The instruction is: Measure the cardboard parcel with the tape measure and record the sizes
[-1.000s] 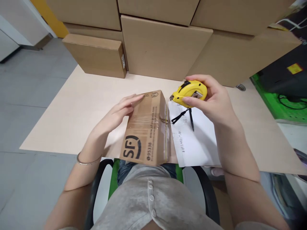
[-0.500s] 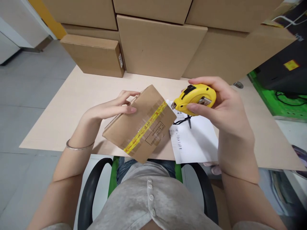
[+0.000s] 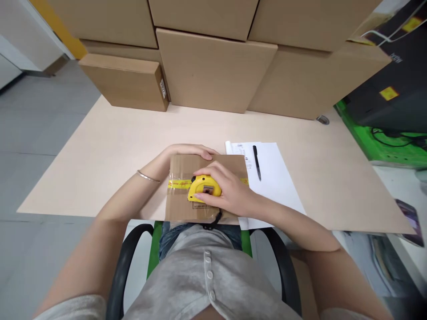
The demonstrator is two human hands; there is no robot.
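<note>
A small cardboard box [image 3: 180, 209] with yellow printed tape lies at the near edge of the table, in front of my body. My left hand [image 3: 193, 150] grips its far edge, with the thumb on top and the other fingers partly hidden behind. Above the box's top face, my right hand [image 3: 230, 189] is wrapped round a yellow tape measure [image 3: 200, 184]. The black wrist strap [image 3: 215, 218] of the tape measure hangs down over the near edge. Whether the tape measure touches the box, I cannot tell.
White paper sheets [image 3: 276, 186] lie right of the box, a black pen [image 3: 256, 162] on them. Large cardboard boxes [image 3: 213, 71] are stacked at the back of the table [image 3: 116, 142]. A phone [image 3: 408, 218] is at the far right, near a green crate [image 3: 383, 153].
The box has been turned square and lowered onto the table edge. My right hand has brought the tape measure left over the box. My left hand has shifted to the far edge.
</note>
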